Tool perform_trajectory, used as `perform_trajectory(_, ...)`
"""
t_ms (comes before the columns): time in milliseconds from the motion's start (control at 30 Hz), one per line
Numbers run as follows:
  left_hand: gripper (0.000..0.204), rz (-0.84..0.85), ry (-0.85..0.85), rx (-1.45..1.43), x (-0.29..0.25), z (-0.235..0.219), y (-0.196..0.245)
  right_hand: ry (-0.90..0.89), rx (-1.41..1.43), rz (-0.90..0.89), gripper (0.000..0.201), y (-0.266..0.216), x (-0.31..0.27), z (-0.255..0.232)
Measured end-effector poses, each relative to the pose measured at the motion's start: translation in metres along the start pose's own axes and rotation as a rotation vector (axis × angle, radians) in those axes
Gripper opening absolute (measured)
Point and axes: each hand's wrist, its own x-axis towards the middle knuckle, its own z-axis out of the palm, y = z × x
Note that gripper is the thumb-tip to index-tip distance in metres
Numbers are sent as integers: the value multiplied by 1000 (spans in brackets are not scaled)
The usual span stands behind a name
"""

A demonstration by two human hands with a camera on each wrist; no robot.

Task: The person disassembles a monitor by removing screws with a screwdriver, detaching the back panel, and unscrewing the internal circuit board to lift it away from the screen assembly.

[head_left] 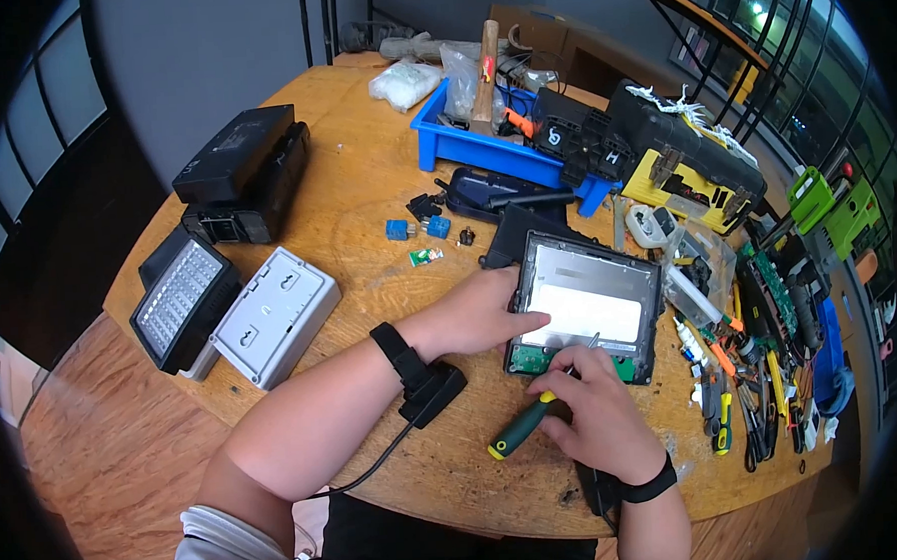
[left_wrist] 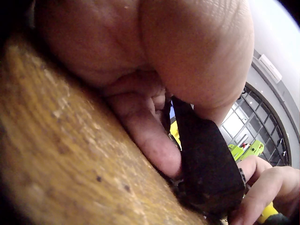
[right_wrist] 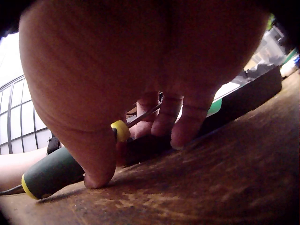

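Note:
A flat black device housing [head_left: 656,321] lies face up near the table's front, with a silver panel [head_left: 568,275], a white label and a green circuit board [head_left: 532,359] along its near edge. My left hand [head_left: 475,314] grips its left side, thumb over the panel and fingers down by the wood. In the left wrist view those fingers press against the black housing [left_wrist: 206,164]. My right hand [head_left: 604,413] holds a green-and-yellow screwdriver [head_left: 520,430] at the near edge. Its handle [right_wrist: 54,173] slants down toward the table, and the metal shaft runs between my fingers toward the housing.
Left stand a grey-white box [head_left: 280,312], an LED lamp [head_left: 179,302] and black cases [head_left: 238,164]. Blue connectors [head_left: 399,229] lie mid-table. Behind are a blue bin [head_left: 483,158] with a hammer [head_left: 486,73] and a black-yellow toolbox [head_left: 685,185]. Loose tools [head_left: 764,396] crowd the right.

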Motion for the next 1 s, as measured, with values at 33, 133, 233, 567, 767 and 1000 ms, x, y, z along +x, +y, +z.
perform_trajectory(33, 39, -7, -3, -3, 0, 0, -1, 2, -11, -6, 36, 0, 0, 1)
perform_trajectory(133, 39, 4, -10, 2, 0, -1, -2, 3, 6, 2, 36, 0, 0, 1)
perform_trajectory(233, 39, 30, -7, 5, 0, 0, -3, 10, -4, 2, 35, 0, 0, 3)
perform_trajectory(567, 42, 12, 1, -9, 1, 0, -2, 2, 0, -1, 36, -1, -1, 1)
perform_trajectory(767, 42, 6, 7, -1, 0, 0, 0, -3, 3, 0, 37, -2, 0, 0)
perform_trajectory(1000, 41, 11, 3, -19, 2, 1, -4, -9, -3, 1, 36, -2, -1, 1)
